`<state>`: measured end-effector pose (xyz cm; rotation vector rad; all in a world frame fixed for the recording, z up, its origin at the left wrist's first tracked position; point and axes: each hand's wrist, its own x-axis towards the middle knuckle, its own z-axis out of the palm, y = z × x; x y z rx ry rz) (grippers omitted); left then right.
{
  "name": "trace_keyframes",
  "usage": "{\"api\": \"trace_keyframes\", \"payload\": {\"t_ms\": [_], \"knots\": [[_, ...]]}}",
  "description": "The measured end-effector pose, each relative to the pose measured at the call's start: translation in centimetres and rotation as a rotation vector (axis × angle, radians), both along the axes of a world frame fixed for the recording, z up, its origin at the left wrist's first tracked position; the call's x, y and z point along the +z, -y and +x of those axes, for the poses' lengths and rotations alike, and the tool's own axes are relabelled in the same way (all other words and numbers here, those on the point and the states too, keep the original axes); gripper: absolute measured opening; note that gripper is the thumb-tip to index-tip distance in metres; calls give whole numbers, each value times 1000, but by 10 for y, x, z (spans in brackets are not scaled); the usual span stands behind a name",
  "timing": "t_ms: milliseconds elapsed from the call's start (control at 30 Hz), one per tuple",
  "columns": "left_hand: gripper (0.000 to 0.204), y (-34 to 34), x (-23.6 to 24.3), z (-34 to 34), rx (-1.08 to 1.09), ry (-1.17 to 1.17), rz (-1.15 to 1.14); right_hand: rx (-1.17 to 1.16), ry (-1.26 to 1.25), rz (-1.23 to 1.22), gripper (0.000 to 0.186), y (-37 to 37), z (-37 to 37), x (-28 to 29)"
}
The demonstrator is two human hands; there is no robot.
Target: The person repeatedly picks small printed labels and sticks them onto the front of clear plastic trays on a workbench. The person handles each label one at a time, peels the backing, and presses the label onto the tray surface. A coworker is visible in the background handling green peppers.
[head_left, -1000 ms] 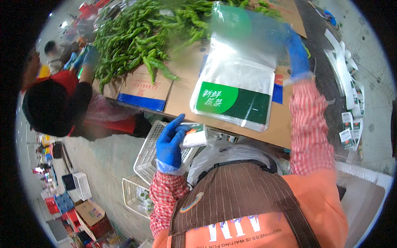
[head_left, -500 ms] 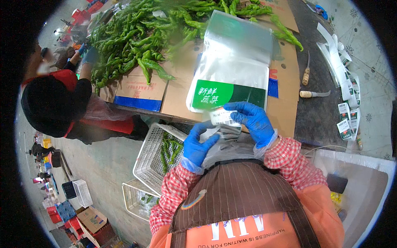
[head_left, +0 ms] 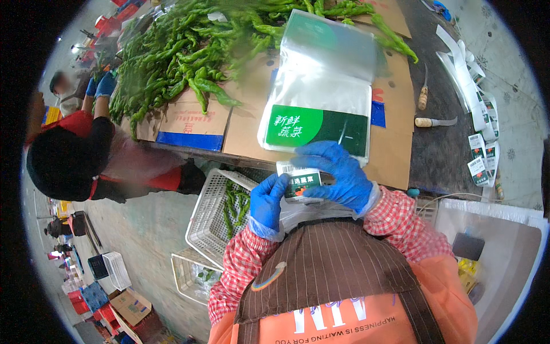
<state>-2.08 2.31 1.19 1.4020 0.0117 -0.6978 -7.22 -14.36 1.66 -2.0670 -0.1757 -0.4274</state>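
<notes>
At the table's near edge, my blue-gloved left hand (head_left: 269, 203) is closed on a green-and-white label stack (head_left: 295, 178), pinching its left side. My blue-gloved right hand (head_left: 344, 178) curls over the same labels from the right, its fingers closed on them. Beyond my hands, a pile of clear plastic bags with green printed panels (head_left: 321, 86) lies on flattened cardboard (head_left: 243, 132). A large heap of long green peppers (head_left: 183, 57) covers the back and left of the tabletop.
A co-worker (head_left: 80, 149) in dark clothing bends at the left. A white basket (head_left: 203, 229) with peppers stands below the table. Two curved knives (head_left: 427, 122) and strips of labels (head_left: 481, 149) lie at the right. A white bin (head_left: 504, 246) stands lower right.
My right hand came down from the bags' top to join my left hand at the labels, which now face me differently. The co-worker's gloved hands have shifted.
</notes>
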Motion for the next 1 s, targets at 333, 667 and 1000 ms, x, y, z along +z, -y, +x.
{"api": "trace_keyframes", "payload": {"t_ms": [333, 667, 1000], "knots": [[32, -9, 16, -3, -309, 467, 152, 181, -236, 461, 24, 2, -4, -2], [19, -69, 25, 16, -391, 374, 286, -85, -518, 899, 23, 38, -12, -1], [42, -304, 141, 125, 670, 759, 835, -779, -80, 1182, 27, 97, -65, -9]]}}
